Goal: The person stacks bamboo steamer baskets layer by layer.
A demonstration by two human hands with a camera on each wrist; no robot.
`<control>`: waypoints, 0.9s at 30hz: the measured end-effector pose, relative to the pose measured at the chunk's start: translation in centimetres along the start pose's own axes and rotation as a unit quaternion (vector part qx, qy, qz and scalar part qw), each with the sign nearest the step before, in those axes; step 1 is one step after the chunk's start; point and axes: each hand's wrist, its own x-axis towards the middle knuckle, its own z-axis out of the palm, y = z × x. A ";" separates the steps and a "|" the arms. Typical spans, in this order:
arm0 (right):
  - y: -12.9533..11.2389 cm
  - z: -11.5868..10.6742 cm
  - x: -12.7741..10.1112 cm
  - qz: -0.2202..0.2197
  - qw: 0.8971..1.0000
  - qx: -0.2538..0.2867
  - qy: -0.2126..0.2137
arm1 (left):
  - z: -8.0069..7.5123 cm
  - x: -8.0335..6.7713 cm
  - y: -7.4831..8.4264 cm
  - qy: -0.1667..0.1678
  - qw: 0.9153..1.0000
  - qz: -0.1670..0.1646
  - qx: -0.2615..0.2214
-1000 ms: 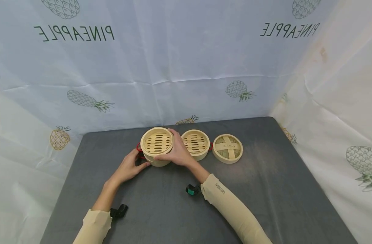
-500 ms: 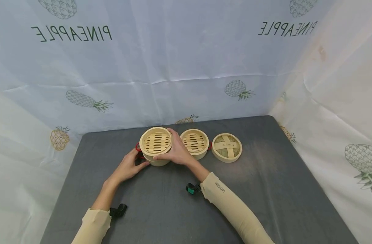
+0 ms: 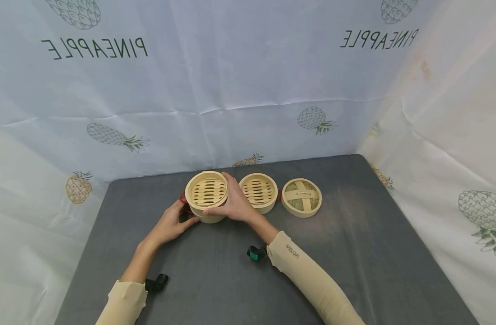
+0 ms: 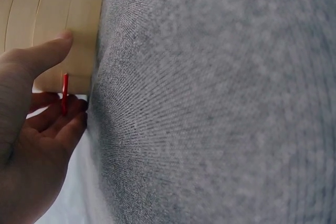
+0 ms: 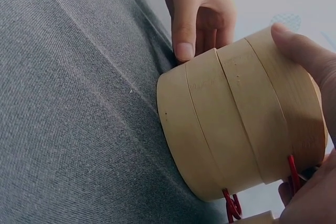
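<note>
In the head view, two round bamboo steamer baskets are stacked at the back left of the table. My right hand (image 3: 236, 203) grips the upper basket (image 3: 208, 191) from its right side, thumb on the near wall and fingers at the far side. Its wall sits flush on the lower basket (image 5: 191, 124), as the right wrist view shows. My left hand (image 3: 170, 223) holds the lower basket low on its left, thumb (image 4: 50, 53) against the wall and the other fingers behind a red loop handle (image 4: 65, 93). Another red loop (image 5: 294, 174) hangs beneath my right hand.
Just right of the stack stands another slatted steamer basket (image 3: 258, 192) with a red loop. Beyond it lies a woven bamboo lid (image 3: 302, 197) with crossed strips. The grey cloth-covered table (image 3: 215, 280) ends at a pineapple-print curtain (image 3: 199, 90).
</note>
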 end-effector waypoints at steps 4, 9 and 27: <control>0.1 -0.1 -0.1 -0.001 1.000 -0.005 -0.004 | 0.0 -0.1 0.0 -0.001 1.000 0.000 0.002; 0.4 -0.3 -0.1 -0.016 1.000 -0.009 -0.006 | 0.0 0.0 -0.1 -0.001 1.000 -0.007 0.003; 0.6 -2.3 -1.1 -0.046 0.999 -0.012 0.011 | 0.0 0.2 0.0 -0.004 1.000 0.001 -0.002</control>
